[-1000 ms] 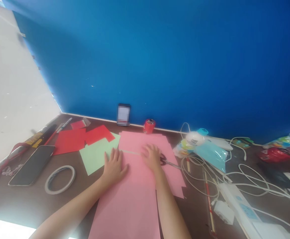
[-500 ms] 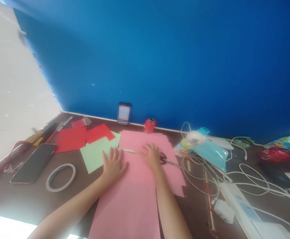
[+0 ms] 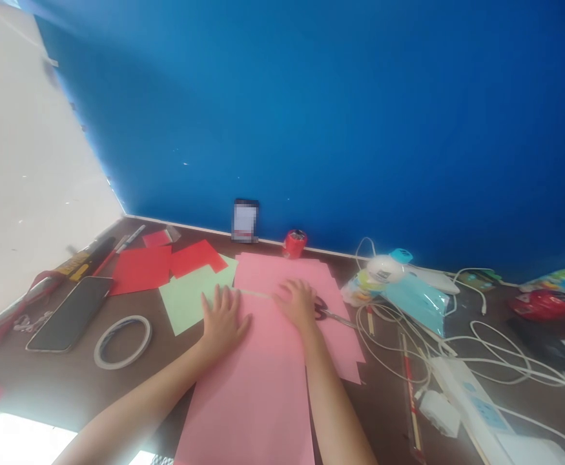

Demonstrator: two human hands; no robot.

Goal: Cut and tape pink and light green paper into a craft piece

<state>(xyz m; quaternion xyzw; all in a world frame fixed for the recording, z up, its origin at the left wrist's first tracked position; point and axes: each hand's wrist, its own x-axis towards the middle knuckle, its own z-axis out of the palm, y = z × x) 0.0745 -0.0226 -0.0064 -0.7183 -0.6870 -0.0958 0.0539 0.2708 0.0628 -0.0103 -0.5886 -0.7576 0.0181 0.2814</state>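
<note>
My left hand [image 3: 221,323] lies flat with fingers spread, across the left edge of the pink paper [image 3: 248,407] and the corner of a light green sheet [image 3: 185,302]. My right hand [image 3: 297,302] rests palm down on the pink sheets, its fingers slightly bent and apart. Between the two hands runs a narrow pale green strip [image 3: 256,294], its ends at or under the fingers. Dark-handled scissors [image 3: 333,315] lie just right of my right hand, on the pink sheets, their handles partly hidden by it.
Red paper pieces [image 3: 141,268], a phone [image 3: 71,314] and a tape roll [image 3: 99,352] lie at the left. A red container [image 3: 294,244] stands by the blue wall. On the right are a bottle [image 3: 372,278], tangled white cables, a pencil [image 3: 409,394] and a power strip [image 3: 471,394].
The whole view has shifted slightly, with the tabletop things appearing a little further right. Both hands stay in the same place on the paper.
</note>
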